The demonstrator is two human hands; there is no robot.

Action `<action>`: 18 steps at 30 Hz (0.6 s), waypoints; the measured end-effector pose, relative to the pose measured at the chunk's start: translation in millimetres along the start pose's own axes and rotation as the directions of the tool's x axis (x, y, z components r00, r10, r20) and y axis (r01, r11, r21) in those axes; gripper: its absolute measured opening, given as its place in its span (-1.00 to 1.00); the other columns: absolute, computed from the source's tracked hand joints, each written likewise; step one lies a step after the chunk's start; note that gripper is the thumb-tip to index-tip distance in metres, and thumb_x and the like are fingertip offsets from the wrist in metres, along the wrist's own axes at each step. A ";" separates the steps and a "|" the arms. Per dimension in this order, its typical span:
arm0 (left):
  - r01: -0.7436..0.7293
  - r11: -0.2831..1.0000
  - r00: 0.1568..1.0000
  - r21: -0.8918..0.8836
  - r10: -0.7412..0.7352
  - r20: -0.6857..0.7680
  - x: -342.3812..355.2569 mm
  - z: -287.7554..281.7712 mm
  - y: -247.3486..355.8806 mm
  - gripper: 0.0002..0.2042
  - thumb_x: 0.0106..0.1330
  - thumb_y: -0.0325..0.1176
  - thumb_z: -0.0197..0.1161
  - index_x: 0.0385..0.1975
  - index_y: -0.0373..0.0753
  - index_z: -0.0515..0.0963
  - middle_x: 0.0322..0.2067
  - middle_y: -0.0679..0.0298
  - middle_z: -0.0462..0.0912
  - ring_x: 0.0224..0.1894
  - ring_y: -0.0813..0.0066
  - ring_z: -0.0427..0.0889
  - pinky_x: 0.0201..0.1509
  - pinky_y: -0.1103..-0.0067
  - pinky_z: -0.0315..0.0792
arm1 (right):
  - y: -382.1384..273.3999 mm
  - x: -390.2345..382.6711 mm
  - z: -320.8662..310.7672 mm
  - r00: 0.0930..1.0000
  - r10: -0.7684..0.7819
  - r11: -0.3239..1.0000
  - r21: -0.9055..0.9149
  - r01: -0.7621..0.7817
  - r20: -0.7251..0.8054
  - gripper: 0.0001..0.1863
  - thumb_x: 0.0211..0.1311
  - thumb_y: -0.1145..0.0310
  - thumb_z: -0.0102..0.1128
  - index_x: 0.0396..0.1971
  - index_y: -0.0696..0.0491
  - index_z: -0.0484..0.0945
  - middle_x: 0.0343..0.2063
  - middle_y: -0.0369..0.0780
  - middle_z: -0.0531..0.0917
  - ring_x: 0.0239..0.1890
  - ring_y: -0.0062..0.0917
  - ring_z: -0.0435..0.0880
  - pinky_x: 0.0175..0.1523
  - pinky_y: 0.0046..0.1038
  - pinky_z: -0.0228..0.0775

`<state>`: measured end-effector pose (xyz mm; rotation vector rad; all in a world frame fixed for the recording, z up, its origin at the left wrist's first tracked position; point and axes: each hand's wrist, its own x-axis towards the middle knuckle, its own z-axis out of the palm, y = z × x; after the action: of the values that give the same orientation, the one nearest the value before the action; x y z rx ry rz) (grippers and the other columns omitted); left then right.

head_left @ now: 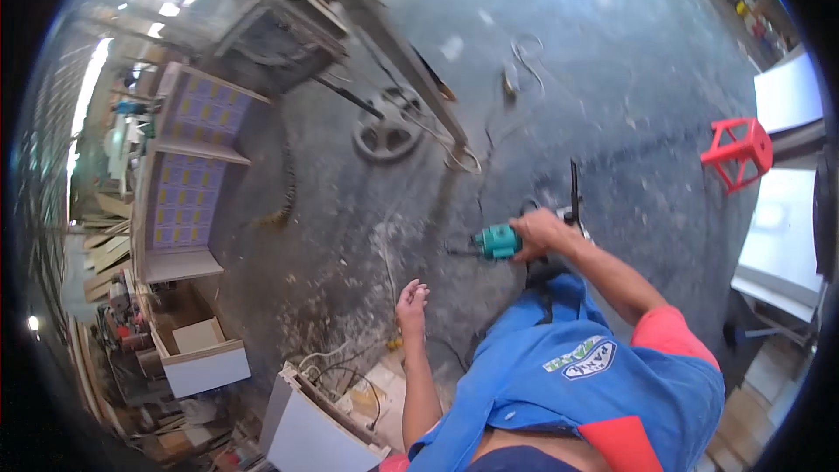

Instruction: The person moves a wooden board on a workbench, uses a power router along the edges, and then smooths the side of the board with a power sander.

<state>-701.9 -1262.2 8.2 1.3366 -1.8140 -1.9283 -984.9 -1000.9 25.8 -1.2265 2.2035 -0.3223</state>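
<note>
Scuffed grey floor (603,96) spreads beneath the hands. The green tool (498,243) sits inside the right grip (540,234), closed around its rear, with its front end pointing left. The left grip (412,308) is loosely curled, apart from the tool; I cannot tell whether it pinches anything. Floor stretches ahead of both; a white cabinet (319,437) stands near at lower left, a spoked wheel (384,138) farther forward, a red stool (743,156) well off right.

Two bare hands (411,306), one green power tool (499,243), one red stool (759,149), one blue garment (533,393)
</note>
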 end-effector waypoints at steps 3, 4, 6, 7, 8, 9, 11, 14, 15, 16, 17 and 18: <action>0.179 0.930 0.972 0.321 -0.218 0.090 -5.3 24.8 -64.6 -0.60 0.40 -0.32 0.28 0.18 -0.35 0.55 -0.03 0.16 0.72 0.00 0.42 0.69 0.08 0.53 0.53 | 67.7 24.1 26.4 0.992 0.110 0.991 0.065 -0.114 0.062 -0.33 -0.14 -0.22 0.50 -0.30 0.12 0.62 -0.44 -0.01 0.74 -0.33 -0.04 0.76 -0.22 -0.11 0.60; 0.203 0.848 0.935 0.489 -0.316 0.159 -16.7 36.6 -78.1 -0.57 0.37 -0.29 0.30 0.18 -0.35 0.55 0.01 0.12 0.69 0.06 0.37 0.67 0.15 0.49 0.50 | 92.7 29.9 33.0 0.986 0.131 0.986 0.090 -0.141 0.104 -0.33 -0.14 -0.22 0.50 -0.30 0.12 0.62 -0.44 -0.01 0.74 -0.33 -0.04 0.76 -0.22 -0.11 0.60; 0.244 0.721 0.865 0.648 -0.465 0.190 -36.4 51.9 -103.5 -0.54 0.34 -0.26 0.32 0.17 -0.36 0.55 0.05 0.08 0.67 0.11 0.33 0.65 0.21 0.46 0.48 | 129.1 48.0 58.9 0.982 0.167 0.975 0.136 -0.178 0.087 -0.34 -0.14 -0.19 0.51 -0.28 0.13 0.60 -0.43 -0.01 0.74 -0.28 -0.05 0.76 -0.20 -0.11 0.60; 0.113 0.664 0.857 0.739 -0.441 0.265 -40.0 63.3 -113.2 -0.50 0.33 -0.22 0.33 0.21 -0.36 0.52 0.08 0.03 0.65 0.16 0.24 0.62 0.28 0.41 0.43 | 150.3 57.7 69.5 0.967 0.224 0.962 0.130 -0.239 0.121 -0.33 -0.18 -0.16 0.53 -0.26 0.13 0.59 -0.41 -0.02 0.74 -0.25 -0.06 0.76 -0.18 -0.12 0.60; -0.017 0.600 0.843 0.800 -0.422 0.335 -40.8 71.1 -124.3 -0.45 0.32 -0.18 0.35 0.24 -0.36 0.49 0.11 -0.03 0.63 0.20 0.16 0.59 0.35 0.36 0.38 | 166.8 72.3 75.9 0.957 0.263 0.956 0.099 -0.276 0.122 -0.33 -0.18 -0.14 0.54 -0.23 0.12 0.57 -0.39 -0.02 0.74 -0.26 -0.06 0.76 -0.17 -0.12 0.61; 0.020 0.596 0.825 0.803 -0.464 0.323 -34.7 78.6 -137.7 -0.45 0.32 -0.18 0.35 0.24 -0.36 0.49 0.11 -0.03 0.63 0.20 0.16 0.59 0.35 0.36 0.38 | 184.9 89.5 80.9 0.941 0.282 0.951 0.074 -0.300 0.190 -0.32 -0.18 -0.13 0.55 -0.20 0.12 0.55 -0.37 -0.02 0.74 -0.24 -0.06 0.76 -0.14 -0.12 0.61; 0.159 0.786 0.757 0.597 -0.486 0.437 -15.7 97.8 -168.2 -0.30 0.25 -0.02 0.41 0.34 -0.26 0.42 0.34 -0.23 0.35 0.39 -0.13 0.36 0.47 0.23 0.25 | 220.7 127.7 108.7 0.924 0.294 0.949 0.039 -0.312 0.244 -0.30 -0.15 -0.07 0.57 -0.13 0.12 0.50 -0.31 -0.02 0.75 -0.19 -0.08 0.76 -0.10 -0.11 0.60; -0.052 0.538 0.759 0.841 -0.526 0.383 22.7 135.6 -177.2 -0.14 0.19 0.01 0.45 0.44 -0.20 0.22 0.40 -0.29 0.16 0.36 -0.33 0.33 0.43 0.17 0.28 | 270.9 168.1 157.9 0.938 0.250 0.967 -0.017 -0.254 0.239 -0.38 -0.10 0.03 0.56 -0.13 0.09 0.49 -0.32 -0.05 0.75 -0.21 -0.09 0.76 -0.16 -0.13 0.60; -0.081 0.405 0.767 0.911 -0.558 0.317 41.7 157.6 -176.9 -0.12 0.16 0.01 0.47 0.44 -0.19 0.20 0.37 -0.29 0.18 0.31 -0.37 0.36 0.39 0.14 0.32 | 292.4 178.7 183.3 0.929 0.278 0.961 -0.080 -0.266 0.245 -0.39 -0.12 0.09 0.54 -0.10 0.07 0.48 -0.31 -0.07 0.75 -0.22 -0.14 0.78 -0.19 -0.14 0.60; 0.055 0.327 0.756 0.943 -0.631 0.174 65.8 176.0 -169.2 -0.15 0.14 -0.01 0.48 0.40 -0.18 0.22 0.28 -0.23 0.24 0.24 -0.32 0.42 0.34 0.13 0.36 | 308.4 193.4 203.7 0.931 0.252 0.963 -0.167 -0.213 0.265 -0.40 -0.10 0.14 0.51 -0.05 0.03 0.47 -0.28 -0.12 0.75 -0.23 -0.20 0.80 -0.21 -0.16 0.61; 0.179 0.231 0.721 0.956 -0.692 0.032 86.3 190.2 -162.2 -0.17 0.12 -0.03 0.49 0.36 -0.16 0.25 0.18 -0.16 0.30 0.18 -0.27 0.48 0.28 0.12 0.41 | 323.7 204.4 227.2 0.933 0.261 0.943 -0.272 -0.191 0.250 -0.41 -0.05 0.16 0.50 0.00 -0.02 0.47 -0.22 -0.18 0.74 -0.20 -0.25 0.79 -0.19 -0.20 0.60; 0.254 0.208 0.789 0.945 -0.609 -0.078 97.5 193.5 -165.6 -0.23 0.12 -0.06 0.48 0.31 -0.17 0.29 0.09 -0.12 0.32 0.13 -0.23 0.50 0.23 0.11 0.43 | 330.5 219.5 242.5 0.954 0.191 0.926 -0.365 -0.096 0.232 -0.49 0.06 0.18 0.44 0.02 -0.08 0.48 -0.19 -0.24 0.72 -0.15 -0.30 0.75 -0.13 -0.26 0.54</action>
<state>-820.1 -1149.1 -210.1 2.1420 -3.3158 -1.1438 -1155.9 -986.5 -406.3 -1.1952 2.1549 0.2944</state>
